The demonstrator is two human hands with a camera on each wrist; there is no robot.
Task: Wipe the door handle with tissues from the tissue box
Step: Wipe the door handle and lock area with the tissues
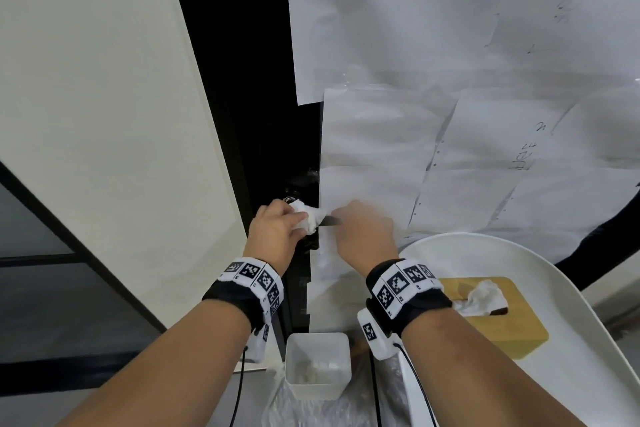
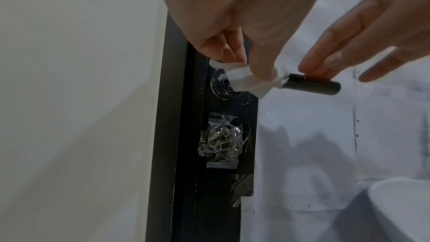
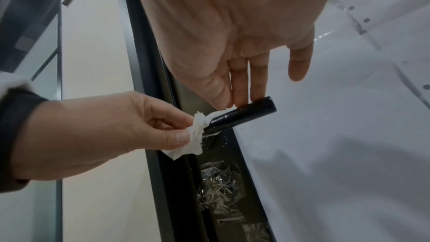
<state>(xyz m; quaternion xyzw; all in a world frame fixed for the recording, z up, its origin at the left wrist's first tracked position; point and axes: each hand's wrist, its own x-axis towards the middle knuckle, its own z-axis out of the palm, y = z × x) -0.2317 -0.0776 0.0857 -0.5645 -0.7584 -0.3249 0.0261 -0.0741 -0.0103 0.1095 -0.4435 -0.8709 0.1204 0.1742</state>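
The black lever door handle [image 2: 311,86] [image 3: 244,115] [image 1: 330,220] sticks out from a dark door edge. A crumpled white tissue [image 2: 246,80] [image 3: 193,139] [image 1: 308,217] is wrapped round the handle near its base. My left hand [image 1: 277,229] [image 2: 244,58] [image 3: 104,132] pinches it there. My right hand [image 1: 363,232] [image 3: 232,62] [image 2: 349,43] has straight fingers whose tips rest on top of the bare part of the handle. The wood-coloured tissue box [image 1: 502,326], with a tissue poking out, sits lower right.
The box stands on a white curved surface [image 1: 571,374] at the right. A white bin [image 1: 317,364] with used tissues is below my hands. White paper sheets [image 1: 450,80] cover the door. Crinkled clear tape [image 2: 221,141] sits under the handle. A cream wall [image 1: 104,97] is left.
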